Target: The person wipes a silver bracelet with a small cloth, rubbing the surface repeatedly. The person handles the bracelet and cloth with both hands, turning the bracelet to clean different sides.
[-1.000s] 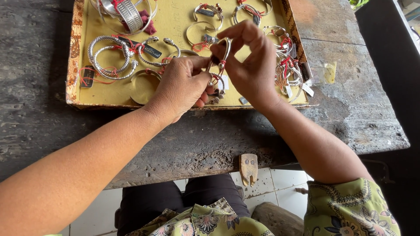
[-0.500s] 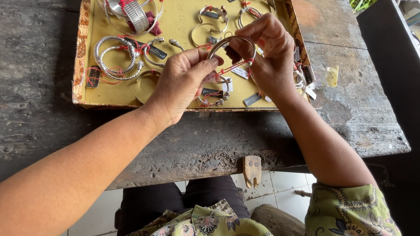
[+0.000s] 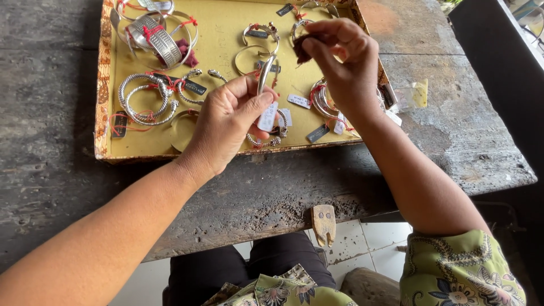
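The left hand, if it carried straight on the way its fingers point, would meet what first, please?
The left hand holds a silver bangle and points up and right. Past it, the right hand with its small dark piece seems first in line, though depth is unclear; it might pass below.

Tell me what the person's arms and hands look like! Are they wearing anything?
Both the left hand and the right hand are bare, without gloves. The forearms are bare too. A short green sleeve with a flowery pattern covers the right upper arm.
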